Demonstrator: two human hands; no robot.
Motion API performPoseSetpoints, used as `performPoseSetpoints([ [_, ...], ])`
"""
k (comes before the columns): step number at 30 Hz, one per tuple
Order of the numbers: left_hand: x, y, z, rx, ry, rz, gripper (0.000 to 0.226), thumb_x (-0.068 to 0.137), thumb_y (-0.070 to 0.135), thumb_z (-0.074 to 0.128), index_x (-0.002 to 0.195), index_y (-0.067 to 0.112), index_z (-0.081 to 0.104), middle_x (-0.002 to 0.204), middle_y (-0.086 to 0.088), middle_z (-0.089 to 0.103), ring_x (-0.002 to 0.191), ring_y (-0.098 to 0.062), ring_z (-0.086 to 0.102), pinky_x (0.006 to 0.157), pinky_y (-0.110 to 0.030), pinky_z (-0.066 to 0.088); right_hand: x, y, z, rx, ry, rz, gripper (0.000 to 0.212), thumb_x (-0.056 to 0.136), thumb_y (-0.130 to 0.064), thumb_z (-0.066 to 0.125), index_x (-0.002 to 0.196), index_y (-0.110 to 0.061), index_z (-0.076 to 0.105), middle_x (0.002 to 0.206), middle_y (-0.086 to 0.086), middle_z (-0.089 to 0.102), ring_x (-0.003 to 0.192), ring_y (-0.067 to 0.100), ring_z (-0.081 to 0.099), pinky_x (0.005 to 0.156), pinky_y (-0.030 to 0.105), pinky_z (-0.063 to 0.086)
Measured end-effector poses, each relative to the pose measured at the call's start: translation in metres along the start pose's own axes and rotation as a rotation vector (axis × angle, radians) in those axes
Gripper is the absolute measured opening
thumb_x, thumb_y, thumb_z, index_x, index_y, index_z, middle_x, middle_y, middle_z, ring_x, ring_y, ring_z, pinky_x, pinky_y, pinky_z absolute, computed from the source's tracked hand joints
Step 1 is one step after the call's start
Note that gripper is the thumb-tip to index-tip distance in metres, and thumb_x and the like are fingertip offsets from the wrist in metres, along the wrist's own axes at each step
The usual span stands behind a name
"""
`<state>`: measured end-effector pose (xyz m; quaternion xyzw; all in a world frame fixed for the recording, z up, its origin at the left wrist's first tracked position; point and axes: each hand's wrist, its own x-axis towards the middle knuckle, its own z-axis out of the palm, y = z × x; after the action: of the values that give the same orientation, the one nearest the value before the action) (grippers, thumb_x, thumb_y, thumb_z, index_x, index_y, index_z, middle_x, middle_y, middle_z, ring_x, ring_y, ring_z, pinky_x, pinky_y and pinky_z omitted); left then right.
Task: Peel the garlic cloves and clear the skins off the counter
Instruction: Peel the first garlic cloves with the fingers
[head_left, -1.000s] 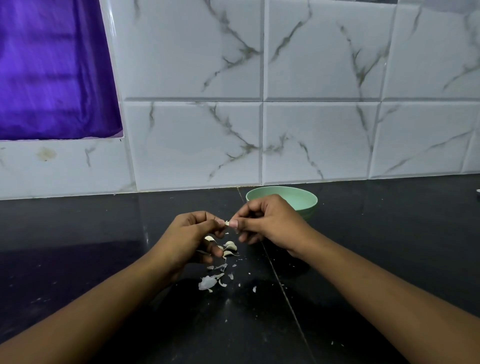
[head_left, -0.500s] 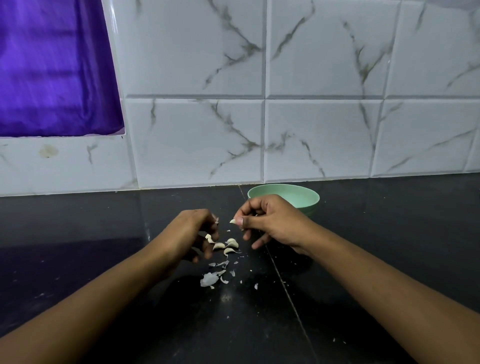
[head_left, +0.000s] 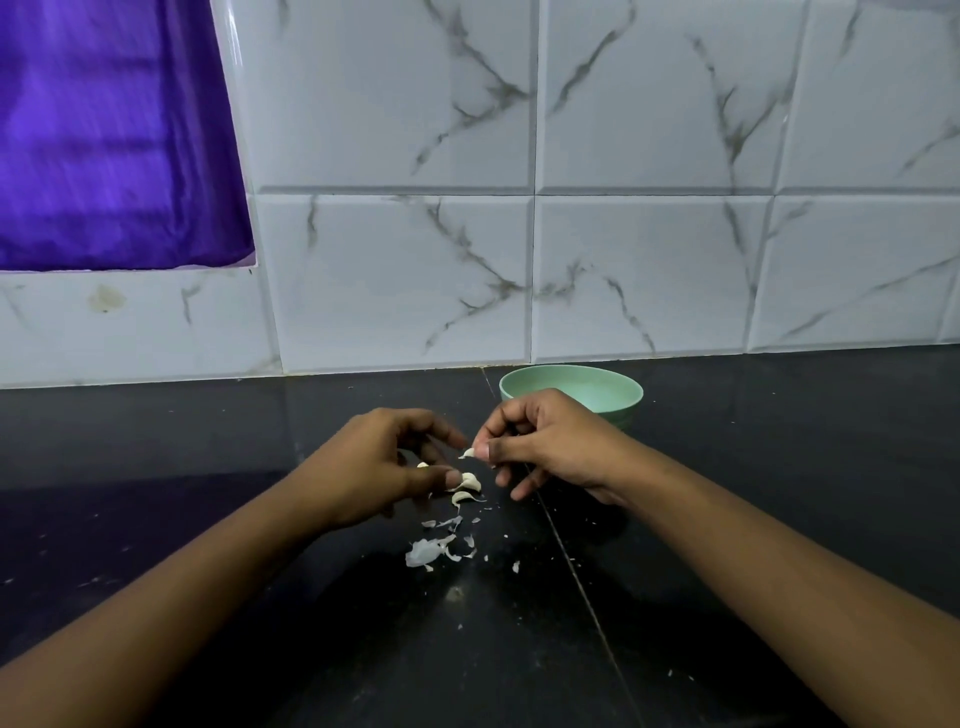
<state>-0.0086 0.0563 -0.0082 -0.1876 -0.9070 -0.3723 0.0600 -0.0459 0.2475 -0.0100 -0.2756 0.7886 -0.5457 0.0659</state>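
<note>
My right hand (head_left: 545, 447) pinches a small pale garlic clove (head_left: 468, 453) between thumb and forefinger, just above the black counter (head_left: 208, 467). My left hand (head_left: 374, 462) hovers beside it with its fingers curled and apart, its thumb resting near two more cloves (head_left: 467, 488) on the counter. Thin white garlic skins (head_left: 428, 551) lie scattered in front of the cloves. A mint-green bowl (head_left: 571, 387) stands behind my right hand, partly hidden by it.
A marble-patterned tiled wall (head_left: 623, 260) rises at the counter's back edge. A purple curtain (head_left: 104, 130) fills a recess at the upper left. A seam (head_left: 582, 587) runs through the counter under my right forearm.
My hands have come apart: the right hand kept the clove and stayed above the counter, while the left let go and dropped towards the cloves on the counter.
</note>
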Motion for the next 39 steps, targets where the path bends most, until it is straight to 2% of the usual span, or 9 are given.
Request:
performPoseSetpoints([
  [4, 0.002, 0.001, 0.01, -0.162, 0.104, -0.001, 0.006, 0.082, 0.016, 0.072, 0.087, 0.017, 0.072, 0.074, -0.004, 0.074, 0.063, -0.01, 0.07, 0.053, -0.022, 0.051, -0.001, -0.001, 0.003, 0.072, -0.007, 0.017, 0.008, 0.084, -0.004, 0.068, 0.077, -0.007, 0.064, 0.068, 0.004, 0.066, 0.051, 0.008, 0.059, 0.047, 0.021, 0.053],
  [12, 0.001, 0.004, 0.009, -0.406, 0.092, -0.122, 0.005, 0.086, 0.008, 0.065, 0.083, 0.008, 0.068, 0.075, -0.007, 0.074, 0.059, -0.011, 0.068, 0.049, -0.018, 0.049, -0.004, -0.009, -0.006, 0.042, 0.041, 0.074, 0.031, 0.095, -0.025, 0.055, 0.075, -0.004, 0.063, 0.049, 0.001, 0.061, 0.039, 0.011, 0.057, 0.043, 0.015, 0.043],
  [16, 0.001, 0.002, 0.008, -0.458, 0.075, -0.151, 0.007, 0.089, 0.007, 0.061, 0.086, 0.008, 0.067, 0.073, -0.005, 0.074, 0.058, -0.011, 0.068, 0.048, -0.02, 0.049, -0.006, -0.01, -0.008, 0.009, 0.002, 0.025, 0.014, 0.082, -0.006, 0.069, 0.071, -0.004, 0.061, 0.049, 0.0, 0.06, 0.041, 0.008, 0.056, 0.045, 0.015, 0.045],
  [19, 0.001, 0.002, 0.007, -0.467, 0.077, -0.159, 0.007, 0.089, 0.008, 0.06, 0.088, 0.008, 0.067, 0.072, -0.004, 0.073, 0.056, -0.011, 0.066, 0.047, -0.021, 0.048, -0.005, -0.008, -0.007, 0.009, -0.066, 0.031, 0.019, 0.077, 0.01, 0.068, 0.074, -0.008, 0.063, 0.057, -0.004, 0.061, 0.054, 0.004, 0.059, 0.057, 0.019, 0.055],
  [24, 0.002, 0.001, 0.006, -0.451, 0.072, -0.173, 0.007, 0.089, 0.01, 0.061, 0.087, 0.009, 0.067, 0.071, -0.004, 0.073, 0.053, -0.011, 0.065, 0.045, -0.021, 0.047, -0.006, -0.008, -0.009, -0.012, -0.164, 0.076, 0.02, 0.084, 0.009, 0.061, 0.09, -0.008, 0.067, 0.079, 0.003, 0.07, 0.071, 0.007, 0.067, 0.063, 0.017, 0.055],
  [31, 0.003, -0.001, 0.007, -0.485, 0.016, -0.216, 0.017, 0.094, 0.02, 0.055, 0.088, 0.01, 0.067, 0.072, -0.004, 0.071, 0.051, -0.011, 0.062, 0.044, -0.02, 0.044, -0.008, -0.015, -0.006, -0.092, 0.07, -0.071, 0.015, 0.07, -0.007, 0.08, 0.071, -0.003, 0.066, 0.053, 0.0, 0.063, 0.043, 0.006, 0.054, 0.045, 0.014, 0.043],
  [34, 0.003, 0.0, 0.009, -0.493, 0.012, -0.219, 0.019, 0.095, 0.021, 0.053, 0.087, 0.01, 0.067, 0.068, -0.003, 0.069, 0.048, -0.012, 0.059, 0.042, -0.02, 0.042, -0.006, -0.015, -0.007, -0.087, 0.155, -0.1, 0.016, 0.079, -0.017, 0.074, 0.072, -0.008, 0.064, 0.049, -0.001, 0.061, 0.038, 0.004, 0.05, 0.044, 0.013, 0.04],
  [37, 0.003, 0.0, 0.01, -0.487, 0.008, -0.219, 0.021, 0.097, 0.021, 0.051, 0.086, 0.01, 0.066, 0.064, -0.002, 0.066, 0.045, -0.012, 0.055, 0.041, -0.019, 0.04, -0.003, -0.011, -0.005, -0.043, 0.097, -0.057, 0.009, 0.093, -0.01, 0.058, 0.093, -0.007, 0.066, 0.069, 0.001, 0.067, 0.052, 0.005, 0.06, 0.053, 0.017, 0.049],
  [39, 0.004, -0.001, 0.011, -0.49, 0.0, -0.213, 0.022, 0.097, 0.021, 0.05, 0.085, 0.01, 0.065, 0.061, -0.001, 0.063, 0.042, -0.012, 0.053, 0.04, -0.018, 0.039, -0.001, -0.006, -0.003, -0.01, 0.065, -0.041, 0.017, 0.094, -0.005, 0.054, 0.1, -0.017, 0.064, 0.086, 0.0, 0.067, 0.066, 0.005, 0.063, 0.057, 0.021, 0.054],
])
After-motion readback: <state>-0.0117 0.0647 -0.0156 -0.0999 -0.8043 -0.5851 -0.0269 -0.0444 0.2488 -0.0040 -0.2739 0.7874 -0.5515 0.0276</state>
